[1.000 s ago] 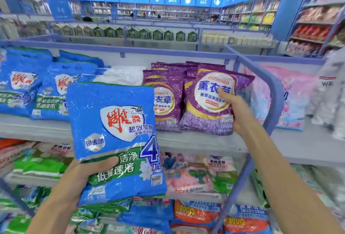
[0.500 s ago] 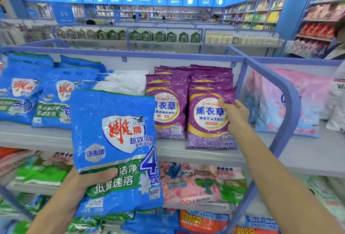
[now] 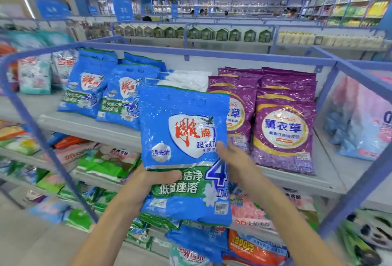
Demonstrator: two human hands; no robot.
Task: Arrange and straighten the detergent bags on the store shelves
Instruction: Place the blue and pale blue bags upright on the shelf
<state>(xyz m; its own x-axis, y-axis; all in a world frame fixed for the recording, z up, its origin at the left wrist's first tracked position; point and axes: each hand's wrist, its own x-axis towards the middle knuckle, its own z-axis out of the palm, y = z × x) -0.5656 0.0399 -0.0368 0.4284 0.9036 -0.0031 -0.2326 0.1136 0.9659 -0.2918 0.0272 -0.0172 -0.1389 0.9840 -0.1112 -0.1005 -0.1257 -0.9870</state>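
One blue detergent bag [image 3: 184, 138] is held up in front of the top shelf [image 3: 89, 125], in the near middle of the scene, clear of the shelf board. Its long axis runs up and down, tilted slightly so the top edge leans left; the printed face looks toward the camera, the white shield logo with red characters reads upright, and the sealed top edge points up. The bag is glossy, crinkled plastic film, flat and rectangular, blue above with a green band across the lower part and a green strip along the top seal.

Both hands grasp it. The left hand [image 3: 146, 183] comes up from the lower left, palm behind the bag, thumb laid across the front on the green band, fingers clenched on the lower left part. The right hand [image 3: 237, 159] reaches in from the lower right, its fingers wrapped around the bag's right edge at mid height. Both forearms are bare.

Just behind and left, more blue bags [image 3: 101, 89] of the same print lean back on the shelf in overlapping rows. Behind the held bag lie white bags [image 3: 186, 79], shiny and flat. To the right, purple bags [image 3: 284, 130] with gold arcs and round labels stand in two stacked rows, faces forward. A rounded blue metal frame [image 3: 12, 87] bounds the shelf. Lower shelves [image 3: 99, 176] near the forearms carry mixed green, pink and orange packets lying flat.
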